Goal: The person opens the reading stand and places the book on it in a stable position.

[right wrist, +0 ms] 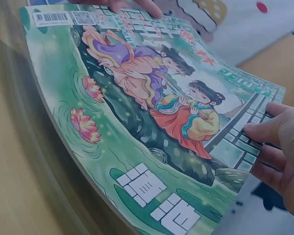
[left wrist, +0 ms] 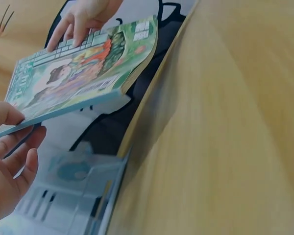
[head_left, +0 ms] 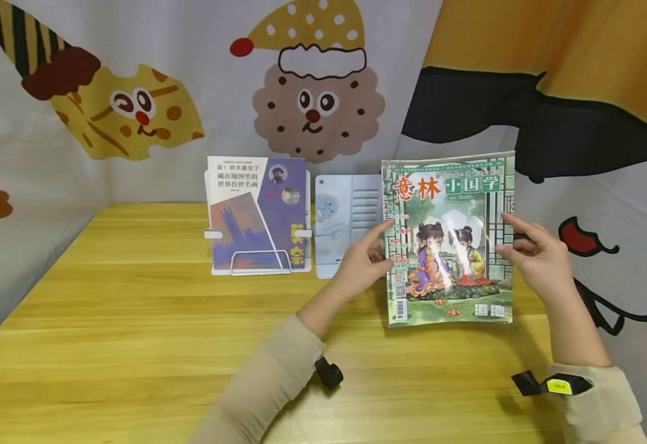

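Note:
A green illustrated magazine is held upright above the table, its cover facing the head camera. My left hand pinches its left edge, thumb in front and the other fingers behind, as the left wrist view also shows. At the opposite edge, my right hand grips the magazine between thumb and fingers. Partly hidden behind it stands a white book stand with a ridged panel. To the left, a purple and white book leans on another stand, kept in by side clips and a wire bracket.
The wooden table spreads across the foreground. A curtain with cartoon prints hangs right behind the stands and along the right side. Each sleeve carries a black wrist device.

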A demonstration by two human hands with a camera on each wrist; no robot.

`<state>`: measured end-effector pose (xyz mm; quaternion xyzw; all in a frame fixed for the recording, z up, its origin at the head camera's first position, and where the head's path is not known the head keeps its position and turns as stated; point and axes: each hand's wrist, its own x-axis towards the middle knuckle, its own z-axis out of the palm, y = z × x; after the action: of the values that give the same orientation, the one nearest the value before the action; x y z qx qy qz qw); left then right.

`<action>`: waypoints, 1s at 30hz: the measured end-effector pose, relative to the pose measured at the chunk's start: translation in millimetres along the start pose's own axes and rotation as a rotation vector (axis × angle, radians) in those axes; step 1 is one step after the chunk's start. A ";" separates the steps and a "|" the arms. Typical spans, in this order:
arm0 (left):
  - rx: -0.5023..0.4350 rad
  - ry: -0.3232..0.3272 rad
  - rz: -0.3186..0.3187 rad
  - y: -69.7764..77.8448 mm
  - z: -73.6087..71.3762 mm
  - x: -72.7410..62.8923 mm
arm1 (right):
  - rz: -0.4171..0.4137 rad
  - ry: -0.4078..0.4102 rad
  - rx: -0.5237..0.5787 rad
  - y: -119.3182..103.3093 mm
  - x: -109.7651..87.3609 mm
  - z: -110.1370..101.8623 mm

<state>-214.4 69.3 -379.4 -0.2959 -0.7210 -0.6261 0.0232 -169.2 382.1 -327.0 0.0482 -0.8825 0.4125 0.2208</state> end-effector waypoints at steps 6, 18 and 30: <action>0.027 -0.040 0.030 3.8 -31.2 -6.6 | -0.082 -0.008 -0.006 -16.5 -2.4 15.8; 0.266 -0.160 0.031 46.3 -93.1 2.6 | -0.101 -0.124 -0.056 -57.1 16.2 29.4; 0.590 -0.081 0.079 80.9 -139.8 37.3 | -0.256 -0.107 -0.145 -98.0 75.8 37.3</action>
<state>-255.4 -40.7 -262.4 -0.3288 -0.8602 -0.3757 0.1037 -224.2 297.3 -246.2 0.1661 -0.9071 0.3132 0.2270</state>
